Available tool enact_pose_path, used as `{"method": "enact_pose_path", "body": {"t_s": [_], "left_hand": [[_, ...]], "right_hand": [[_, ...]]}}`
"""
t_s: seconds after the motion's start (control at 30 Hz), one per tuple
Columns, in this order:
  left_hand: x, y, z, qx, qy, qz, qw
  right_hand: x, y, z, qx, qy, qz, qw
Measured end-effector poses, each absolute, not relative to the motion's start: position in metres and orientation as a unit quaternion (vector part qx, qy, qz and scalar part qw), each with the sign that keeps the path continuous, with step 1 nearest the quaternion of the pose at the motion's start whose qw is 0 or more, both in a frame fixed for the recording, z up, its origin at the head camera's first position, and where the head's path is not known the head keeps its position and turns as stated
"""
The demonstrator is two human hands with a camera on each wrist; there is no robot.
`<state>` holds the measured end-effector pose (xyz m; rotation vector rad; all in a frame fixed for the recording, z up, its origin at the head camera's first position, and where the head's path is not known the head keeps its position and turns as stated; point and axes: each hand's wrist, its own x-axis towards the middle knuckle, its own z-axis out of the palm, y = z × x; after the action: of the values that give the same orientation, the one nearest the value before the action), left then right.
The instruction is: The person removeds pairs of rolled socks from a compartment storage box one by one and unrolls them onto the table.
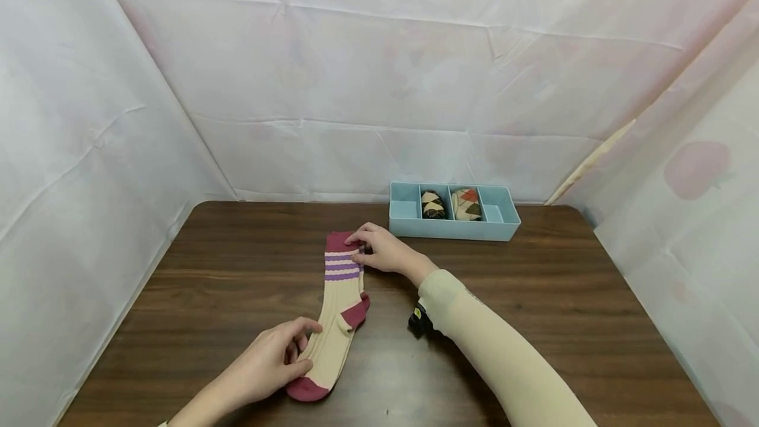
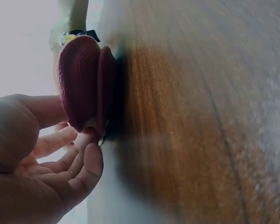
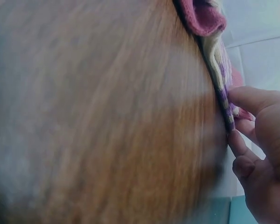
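Note:
A pair of cream socks [image 1: 335, 302] lies stacked on the table, with maroon toes, heels and cuffs and purple stripes near the top. My left hand [image 1: 267, 354] touches the foot part from the left, thumb near the toe, fingers loosely bent. In the left wrist view the maroon toes [image 2: 79, 84] show as two layers beside the thumb and fingertips. At the cuff end, my right hand [image 1: 385, 249] rests its fingertips on the maroon cuff and its thumb by the stripes. The right wrist view shows the striped edge [image 3: 225, 93] against the right thumb.
A light blue divided box [image 1: 453, 229] stands at the back of the wooden table [image 1: 504, 321]. Two middle compartments hold a dark argyle rolled sock [image 1: 433, 205] and a beige argyle one [image 1: 466, 205]. Pale cloth walls [image 1: 356, 71] surround the table's back and sides.

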<state>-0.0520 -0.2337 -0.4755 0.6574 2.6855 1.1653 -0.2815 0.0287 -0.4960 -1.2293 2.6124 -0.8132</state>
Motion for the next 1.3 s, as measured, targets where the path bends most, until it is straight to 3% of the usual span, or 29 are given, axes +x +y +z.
{"method": "enact_pose_path", "body": {"t_s": [0.2, 0.83, 1.3], "left_hand": [[-0.054, -0.238, -0.473, 0.229, 0.886, 0.390, 0.102], [-0.049, -0.246, -0.473, 0.221, 0.878, 0.404, 0.134], [-0.049, -0.244, -0.473, 0.218, 0.881, 0.405, 0.112]], "right_hand": [[-0.284, 0.026, -0.497, -0.409, 0.868, -0.271, 0.077], [-0.277, 0.023, -0.501, -0.408, 0.868, -0.271, 0.081], [-0.272, 0.012, -0.494, -0.386, 0.882, -0.254, 0.093]]}}
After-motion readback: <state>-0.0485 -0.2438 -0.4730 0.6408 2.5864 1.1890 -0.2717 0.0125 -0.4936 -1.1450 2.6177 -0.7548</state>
